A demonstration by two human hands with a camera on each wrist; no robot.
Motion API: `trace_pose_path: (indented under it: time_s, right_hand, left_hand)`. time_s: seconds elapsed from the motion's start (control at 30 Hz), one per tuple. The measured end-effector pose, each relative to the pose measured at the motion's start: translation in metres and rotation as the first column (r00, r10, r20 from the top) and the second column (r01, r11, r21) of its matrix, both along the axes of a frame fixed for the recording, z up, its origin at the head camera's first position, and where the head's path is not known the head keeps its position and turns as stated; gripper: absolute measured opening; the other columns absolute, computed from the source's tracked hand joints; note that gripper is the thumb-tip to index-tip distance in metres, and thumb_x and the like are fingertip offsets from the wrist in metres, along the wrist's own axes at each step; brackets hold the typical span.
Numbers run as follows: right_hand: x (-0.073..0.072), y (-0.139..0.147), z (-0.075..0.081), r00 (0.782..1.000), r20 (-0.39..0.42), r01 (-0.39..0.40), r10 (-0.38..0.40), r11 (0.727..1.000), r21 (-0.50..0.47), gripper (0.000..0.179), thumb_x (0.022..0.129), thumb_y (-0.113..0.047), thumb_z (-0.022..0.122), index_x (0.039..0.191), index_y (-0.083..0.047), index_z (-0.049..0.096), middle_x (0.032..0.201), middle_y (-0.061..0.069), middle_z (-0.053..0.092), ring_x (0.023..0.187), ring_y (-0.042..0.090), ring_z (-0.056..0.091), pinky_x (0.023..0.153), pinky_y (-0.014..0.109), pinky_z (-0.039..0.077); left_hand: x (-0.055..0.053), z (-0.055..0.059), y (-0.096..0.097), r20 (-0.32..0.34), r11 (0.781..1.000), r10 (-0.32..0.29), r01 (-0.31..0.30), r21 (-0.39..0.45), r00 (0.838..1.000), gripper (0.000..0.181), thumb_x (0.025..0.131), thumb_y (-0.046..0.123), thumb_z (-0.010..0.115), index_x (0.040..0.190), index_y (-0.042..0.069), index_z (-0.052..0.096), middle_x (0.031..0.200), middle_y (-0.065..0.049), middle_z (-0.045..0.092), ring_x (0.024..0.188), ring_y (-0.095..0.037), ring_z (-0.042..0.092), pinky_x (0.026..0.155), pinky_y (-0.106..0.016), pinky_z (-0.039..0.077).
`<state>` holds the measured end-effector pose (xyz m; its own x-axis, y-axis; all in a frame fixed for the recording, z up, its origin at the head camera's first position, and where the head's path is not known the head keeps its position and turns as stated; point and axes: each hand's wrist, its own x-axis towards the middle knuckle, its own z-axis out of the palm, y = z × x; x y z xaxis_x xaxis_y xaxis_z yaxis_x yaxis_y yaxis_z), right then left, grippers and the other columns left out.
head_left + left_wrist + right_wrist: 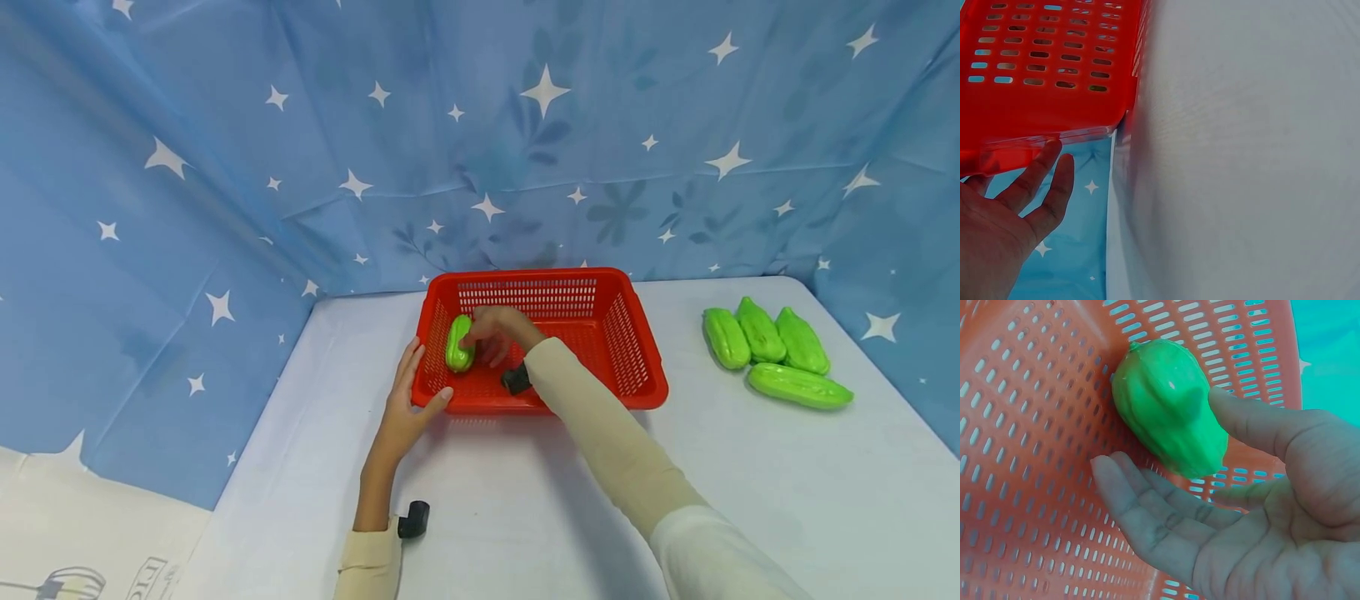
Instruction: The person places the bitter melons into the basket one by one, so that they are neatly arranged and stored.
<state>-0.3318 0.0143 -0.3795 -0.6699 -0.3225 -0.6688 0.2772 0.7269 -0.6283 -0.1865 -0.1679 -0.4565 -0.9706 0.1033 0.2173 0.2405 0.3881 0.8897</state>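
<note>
A green ribbed fruit [460, 343] lies in the left end of a red plastic basket [651, 367]. My right hand [495, 332] reaches into the basket just right of it. In the right wrist view, the thumb tip overlaps the edge of the green fruit [1169, 409]; the other fingers spread below with space between them and the fruit, and the palm holds nothing. At the basket's left side is my left hand [401, 417], fairly straight fingers along the outer wall and thumb at the front corner of the rim. The left wrist view has its fingertips touching beneath the basket's rim [1035, 119].
Several more green fruits [761, 332] lie grouped on the right part of the white table [735, 500]. A blue curtain with white stars [480, 150] hangs behind the table and along its sides. Printed cream cloth [90, 525] shows at lower left.
</note>
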Motion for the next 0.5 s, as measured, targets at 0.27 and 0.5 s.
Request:
trace_pose_path:
  time_s: [0.27, 0.5]
  right_hand:
    - [0.002, -0.001, 0.003, 1.0, 0.014, -0.011, 0.011, 1.0, 0.0, 0.053, 0.095, -0.026, 0.063, 0.134, -0.007, 0.034, 0.134, 0.022, 0.052, 0.114, 0.039, 0.06, 0.087, 0.05, 0.058]
    - [0.007, 0.0, 0.013, 1.0, -0.006, -0.017, 0.018, 1.0, 0.014, 0.051, 0.096, -0.029, 0.061, 0.132, -0.008, 0.034, 0.133, 0.024, 0.052, 0.115, 0.039, 0.06, 0.085, 0.05, 0.058]
  left_hand:
    - [0.0, 0.0, 0.0, -0.016, 1.0, 0.001, -0.002, -0.013, 1.0, 0.083, 0.087, 0.043, 0.069, 0.155, 0.024, 0.026, 0.162, 0.016, 0.014, 0.151, -0.019, 0.018, 0.104, -0.049, 0.046]
    - [0.001, 0.0, 0.0, -0.009, 1.0, -0.004, 0.004, -0.001, 1.0, 0.085, 0.086, 0.042, 0.07, 0.156, 0.023, 0.026, 0.162, 0.016, 0.014, 0.151, -0.02, 0.018, 0.102, -0.048, 0.047]
